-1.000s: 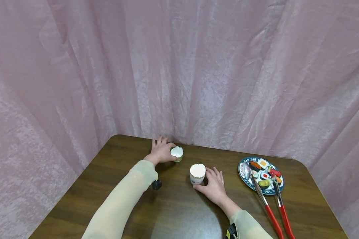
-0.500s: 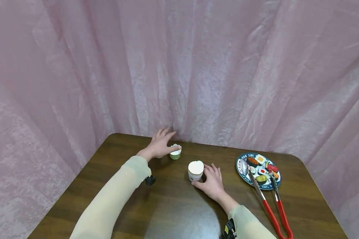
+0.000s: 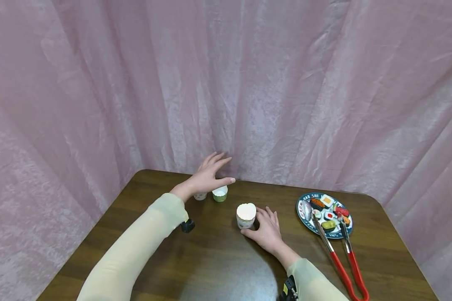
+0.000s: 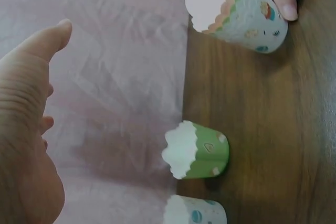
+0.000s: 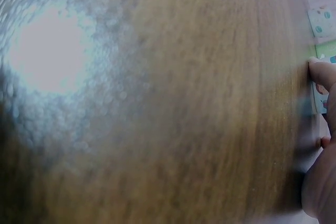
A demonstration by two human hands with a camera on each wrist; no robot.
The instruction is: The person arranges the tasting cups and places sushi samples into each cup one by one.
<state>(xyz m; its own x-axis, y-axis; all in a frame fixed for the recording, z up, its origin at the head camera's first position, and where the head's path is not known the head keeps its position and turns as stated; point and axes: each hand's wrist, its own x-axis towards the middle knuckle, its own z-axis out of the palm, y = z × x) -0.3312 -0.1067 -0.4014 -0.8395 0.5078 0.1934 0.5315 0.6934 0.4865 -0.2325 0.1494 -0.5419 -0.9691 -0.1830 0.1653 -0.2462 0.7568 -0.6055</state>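
A white paper baking cup with small printed pictures (image 3: 246, 216) stands upright near the middle of the table, and my right hand (image 3: 267, 230) holds it by its side, thumb in front and fingers behind. In the left wrist view the thumb lies at its base. My left hand (image 3: 205, 179) is raised near the back edge, fingers spread, holding nothing. Just beyond it stands a smaller green baking cup (image 4: 210, 153) with a white inside. Beside that is another white printed baking cup (image 4: 205, 212), partly hidden by the left hand in the head view.
On the right side of the table lies a round blue-rimmed plate (image 3: 302, 214) with several toy sushi pieces. Red-handled metal tongs (image 3: 339, 267) rest across it, handles toward me. A pink curtain (image 3: 248, 83) hangs right behind the table's back edge.
My left hand has let go of the green baking cup, opened its fingers and lifted away, uncovering the white cup beside it. The right hand stays at its cup.
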